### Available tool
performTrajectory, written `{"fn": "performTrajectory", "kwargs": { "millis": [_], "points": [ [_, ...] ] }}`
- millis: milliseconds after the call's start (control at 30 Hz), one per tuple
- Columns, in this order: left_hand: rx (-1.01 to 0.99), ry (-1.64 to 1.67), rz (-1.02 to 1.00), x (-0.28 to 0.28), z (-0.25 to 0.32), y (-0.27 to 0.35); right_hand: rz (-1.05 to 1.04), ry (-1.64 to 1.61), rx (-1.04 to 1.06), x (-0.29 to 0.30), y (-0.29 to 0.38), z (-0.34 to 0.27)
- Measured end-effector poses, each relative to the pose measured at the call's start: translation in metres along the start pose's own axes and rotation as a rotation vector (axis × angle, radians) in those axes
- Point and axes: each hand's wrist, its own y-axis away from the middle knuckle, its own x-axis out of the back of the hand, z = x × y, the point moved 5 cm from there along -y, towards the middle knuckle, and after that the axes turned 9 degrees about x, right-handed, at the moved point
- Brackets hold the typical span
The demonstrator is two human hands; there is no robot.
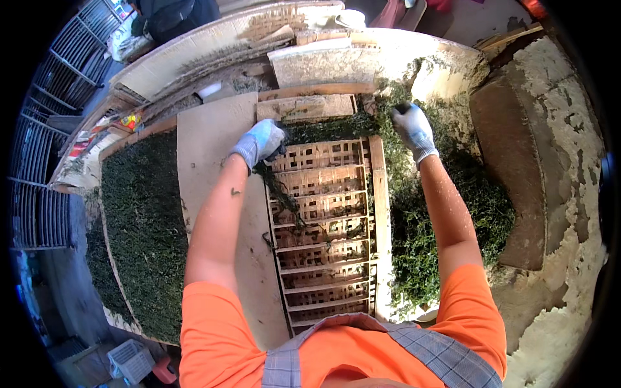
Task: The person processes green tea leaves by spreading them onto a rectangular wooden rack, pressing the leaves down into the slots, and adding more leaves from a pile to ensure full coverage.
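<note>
My left hand (262,140), in a blue-grey knit glove with dark fingertips, is over the right edge of a pale flat board (220,150). Its fingers are curled; whether they hold anything is hidden. A dark green clump of plant matter (284,194) trails just below it, over a slatted frame (318,245) with woven lattice beneath. Across the far end of the frame runs a strip of green leafy matter (330,129). My right hand (412,127), gloved alike with fingers curled, is above a heap of loose green leafy matter (417,228). Its grip is hidden too.
A wooden bar (381,218) borders the slatted frame on the right. Left of the board lies a bed of green matter (140,228). Boards (325,65) stand along the far side. Metal racks (46,160) are at far left, a white plastic basket (131,361) below.
</note>
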Motion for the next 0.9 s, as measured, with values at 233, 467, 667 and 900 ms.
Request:
{"fn": "performTrajectory", "kwargs": {
  "millis": [233, 467, 667, 900],
  "points": [
    [-0.037, -0.065, 0.180, 0.092, -0.007, 0.075, -0.322, -0.078, 0.140, -0.139, -0.013, -0.049],
    [-0.693, -0.023, 1.105, 0.083, -0.007, 0.078, 0.061, 0.251, 0.329, -0.125, 0.044, -0.091],
    [-0.173, -0.474, 0.790, -0.044, 0.041, 0.007, -0.295, -0.489, 0.497, -0.067, 0.036, -0.066],
    [-0.725, -0.223, 0.843, -0.035, -0.012, -0.055, 0.429, -0.053, -0.076, 0.051, -0.077, 0.193]
  ]
}}
